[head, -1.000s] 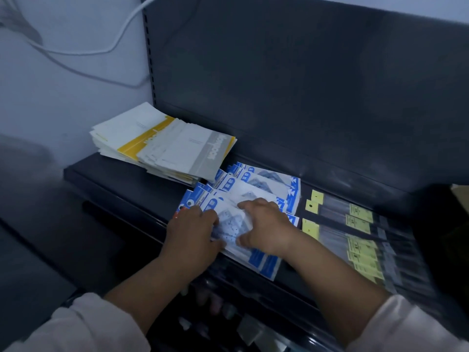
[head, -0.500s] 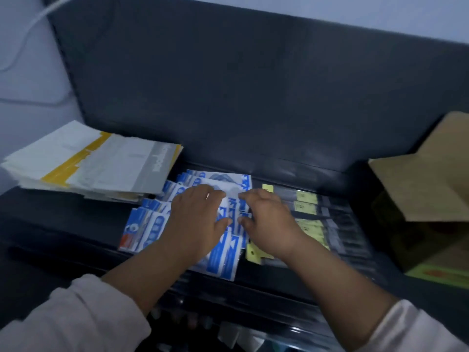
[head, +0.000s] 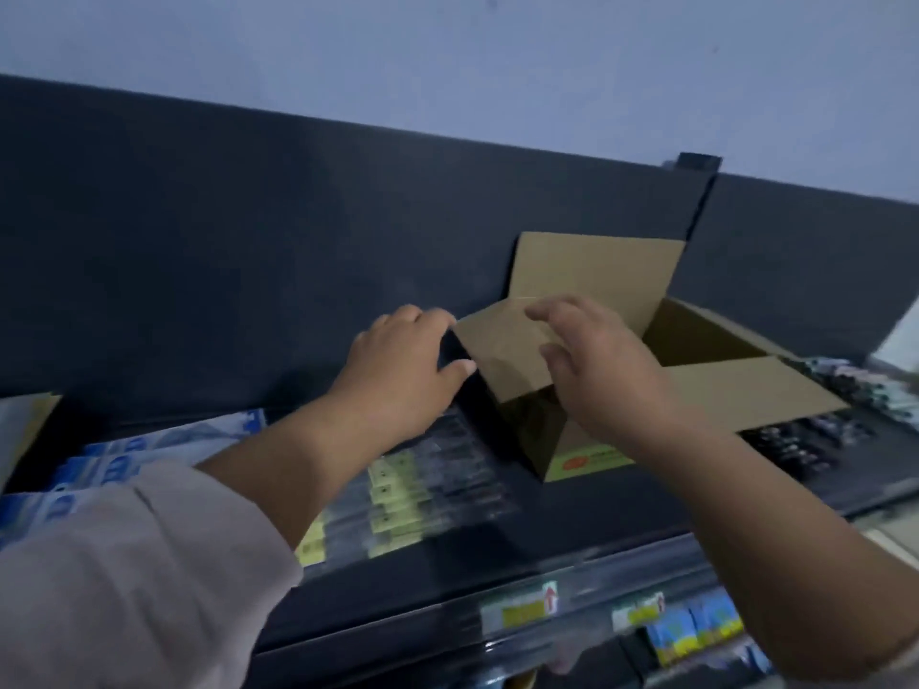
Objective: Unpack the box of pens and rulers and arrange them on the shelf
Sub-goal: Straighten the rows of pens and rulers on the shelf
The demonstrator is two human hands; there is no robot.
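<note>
Cardboard box (head: 592,271) stands open on the dark shelf (head: 572,509) against its dark back panel (head: 248,241), pale wall (head: 447,52) above. Left hand (head: 398,375) touches a flap's edge, grip unclear; right hand (head: 601,375) hovers over it, fingers loosely spread. Yellow-labelled packets (head: 398,494) lie just left.

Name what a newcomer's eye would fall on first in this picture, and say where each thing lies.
The open cardboard box stands right of centre on the dark shelf, with the left hand and right hand at its left flap. Left of it lie clear packets with yellow tags, then blue-and-white packets.
</note>
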